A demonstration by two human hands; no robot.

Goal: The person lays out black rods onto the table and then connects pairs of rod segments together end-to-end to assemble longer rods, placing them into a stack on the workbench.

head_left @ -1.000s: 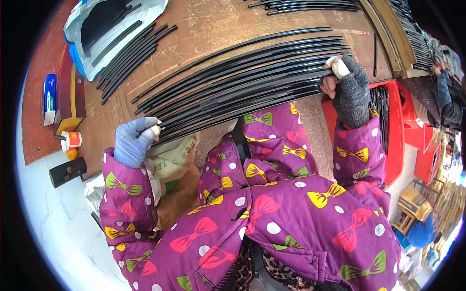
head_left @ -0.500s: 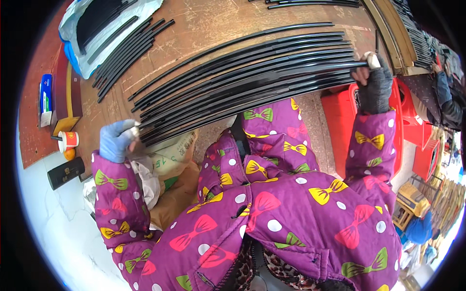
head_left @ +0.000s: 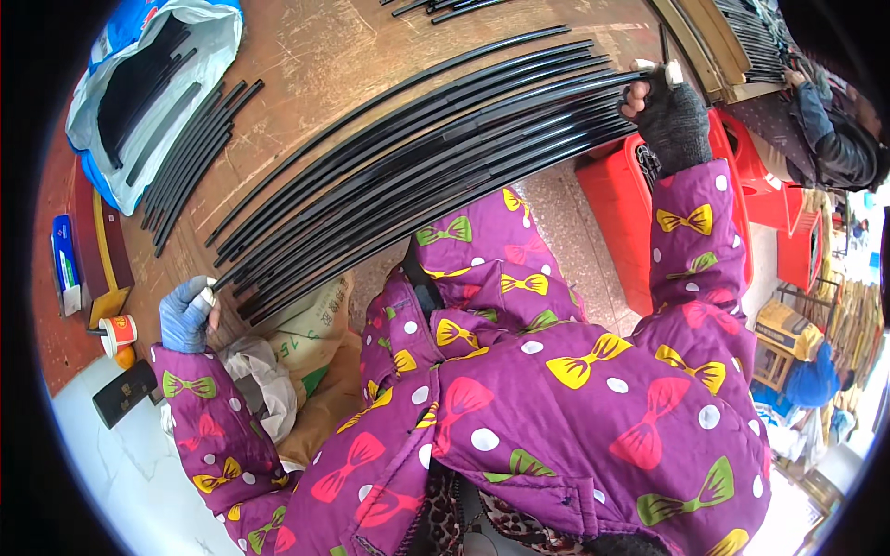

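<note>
Long thin black rods (head_left: 408, 176) lie side by side in a row along the near edge of the wooden table. One black rod (head_left: 556, 100) stretches between my hands over this row. My left hand (head_left: 188, 317), in a blue glove with pale fingertips, pinches its left end. My right hand (head_left: 675, 120), in a dark fingerless glove with white-wrapped fingertips, is closed round its right end. Just beyond the right fingertips a thin dark upright piece (head_left: 664, 43) shows; whether my fingers touch it I cannot tell.
A blue-and-white plastic bag (head_left: 209, 42) of black rods lies at the far left, shorter black rods (head_left: 199, 167) beside it. Near the left edge are a paper cup (head_left: 119, 335) and dark box (head_left: 125, 394). Red bins (head_left: 616, 232) stand below my right arm. Another person's sleeve (head_left: 839, 139) shows far right.
The whole view has shifted, so the table sits further left. Both hands still hold the rod's ends, and the rod has moved slightly toward the far side of the row.
</note>
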